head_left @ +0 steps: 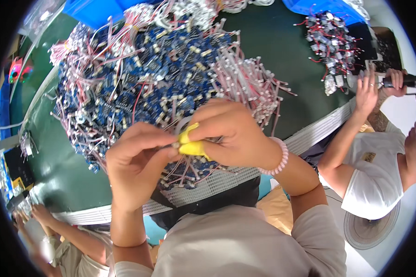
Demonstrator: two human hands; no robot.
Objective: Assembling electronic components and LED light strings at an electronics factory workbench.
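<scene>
L hand (135,159): fingers pinched on small connector (174,145).
R hand (233,134): yellow-capped fingers (189,147) gripping same connector.
Beyond fingers: heap of blue circuit boards (157,69) on green surface (272,41).

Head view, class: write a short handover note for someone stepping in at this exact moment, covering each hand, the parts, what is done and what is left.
Left hand: pinches a small connector against the right hand's fingers.
Right hand: yellow finger covers on, closed on the same piece.
Parts: big heap of blue circuit boards with red and white wires on the green table; a smaller heap sits far right.
Done: cannot tell.
Left: the big heap remains.
</scene>
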